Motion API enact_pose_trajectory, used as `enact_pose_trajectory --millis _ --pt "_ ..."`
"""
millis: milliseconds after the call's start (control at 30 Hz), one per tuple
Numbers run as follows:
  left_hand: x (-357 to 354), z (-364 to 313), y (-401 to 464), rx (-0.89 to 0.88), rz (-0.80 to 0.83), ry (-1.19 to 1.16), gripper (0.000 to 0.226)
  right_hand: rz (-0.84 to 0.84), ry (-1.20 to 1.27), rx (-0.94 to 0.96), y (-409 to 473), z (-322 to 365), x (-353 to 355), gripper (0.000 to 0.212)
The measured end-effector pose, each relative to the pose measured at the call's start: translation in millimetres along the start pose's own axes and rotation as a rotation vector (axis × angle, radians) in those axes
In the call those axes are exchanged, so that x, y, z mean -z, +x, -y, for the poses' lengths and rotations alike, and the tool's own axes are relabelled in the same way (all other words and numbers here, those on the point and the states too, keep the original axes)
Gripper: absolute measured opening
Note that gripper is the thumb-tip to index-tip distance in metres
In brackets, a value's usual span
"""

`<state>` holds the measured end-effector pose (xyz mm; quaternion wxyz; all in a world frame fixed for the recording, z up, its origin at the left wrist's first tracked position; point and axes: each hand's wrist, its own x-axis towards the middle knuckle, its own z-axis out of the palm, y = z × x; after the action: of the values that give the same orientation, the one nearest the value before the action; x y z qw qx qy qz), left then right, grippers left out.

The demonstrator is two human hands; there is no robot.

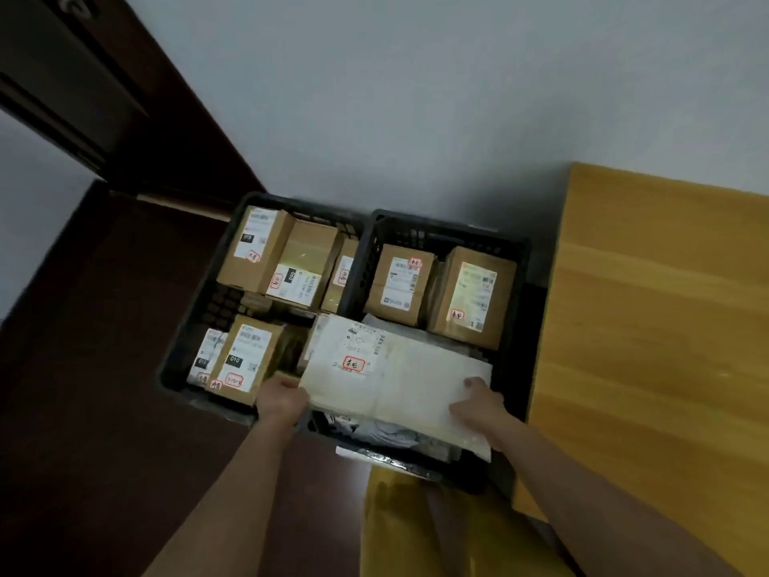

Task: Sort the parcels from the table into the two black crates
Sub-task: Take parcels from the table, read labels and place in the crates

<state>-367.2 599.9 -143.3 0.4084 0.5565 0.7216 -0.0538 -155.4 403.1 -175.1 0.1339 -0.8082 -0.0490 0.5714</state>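
Parcel (flat, white) | between left hand, right hand | over right crate

A pale grey wall fills the far side ahead of me. At the upper left stands a dark brown door with its frame. Dark reddish floor spreads below at the left. My yellow trousers show at the bottom edge.

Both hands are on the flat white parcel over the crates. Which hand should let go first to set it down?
Probably the left hand: it grips only the parcel's left edge, over the divide between crates. The right hand holds it above the right crate and can lower it there.
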Motion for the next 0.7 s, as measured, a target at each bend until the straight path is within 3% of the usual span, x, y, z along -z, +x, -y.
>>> enact_pose_trajectory --millis 100,200,367,467,533,700 --pt "-6.2 2.4 12.7 -0.200 0.107 0.405 0.013 -0.010 -0.072 0.011 4.2 -1.9 -22.7 0.068" --pt "-18.0 4.8 24.9 -0.418 0.081 0.755 0.044 -0.070 -0.158 0.046 6.8 -0.5 -39.4 0.068" --pt "-51.5 -0.6 34.3 -0.854 0.188 0.837 0.077 -0.179 -0.289 0.201 19.6 1.5 -47.8 0.086" --pt "-74.2 6.4 45.9 -0.886 0.283 0.923 0.098 -0.207 -0.439 0.238 34.9 1.6 -48.2 0.101" --pt "-87.6 9.7 50.0 -0.895 0.261 0.991 0.108 -0.213 -0.516 0.238 46.5 0.5 -49.3 0.110" --pt "-106.4 12.3 48.2 -0.865 0.259 1.123 0.109 -0.152 -0.567 0.228 65.7 -10.5 -60.9 0.121"
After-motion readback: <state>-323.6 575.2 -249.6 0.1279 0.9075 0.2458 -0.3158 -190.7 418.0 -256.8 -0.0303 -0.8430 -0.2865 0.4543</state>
